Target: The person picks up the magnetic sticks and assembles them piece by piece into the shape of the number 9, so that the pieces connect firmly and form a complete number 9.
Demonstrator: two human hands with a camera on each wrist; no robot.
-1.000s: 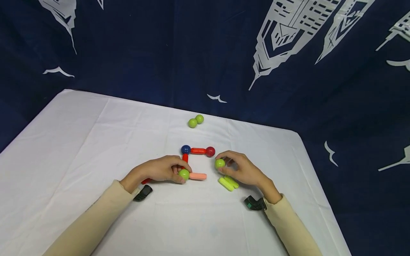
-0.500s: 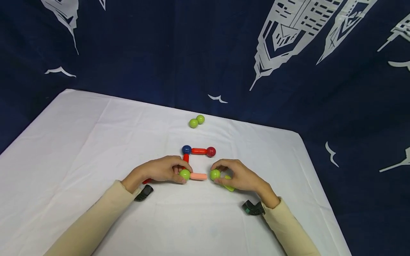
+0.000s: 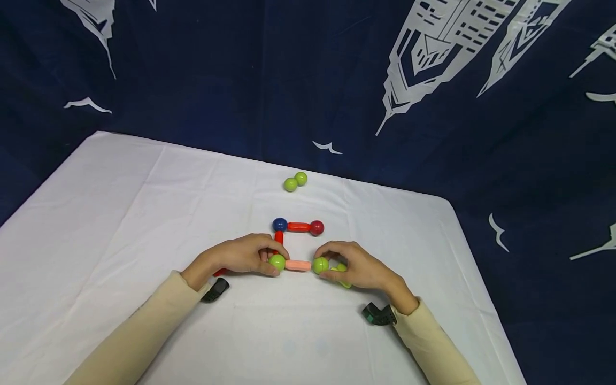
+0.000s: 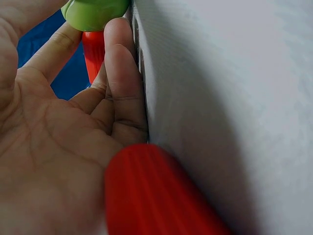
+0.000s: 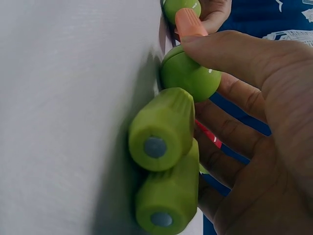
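My left hand (image 3: 251, 253) pinches a green ball (image 3: 276, 262) on the white table. From that ball a salmon-pink rod (image 3: 298, 265) points right, and a red rod (image 3: 278, 237) runs back to a blue ball (image 3: 279, 224). Another red rod (image 3: 299, 227) links the blue ball to a dark red ball (image 3: 316, 228). My right hand (image 3: 353, 264) pinches a second green ball (image 3: 320, 265) right at the pink rod's free end. Two yellow-green rods (image 5: 161, 147) with grey end discs lie beside the right palm.
Two loose green balls (image 3: 295, 181) sit near the table's back edge. Another red rod (image 4: 151, 191) lies by my left palm, mostly hidden in the head view. A dark blue printed curtain (image 3: 216, 80) hangs behind the white-covered table (image 3: 144, 224).
My right hand has moved left and nearer with its green ball, from beside the dark red ball to the pink rod's end. The left hand has stayed in place.
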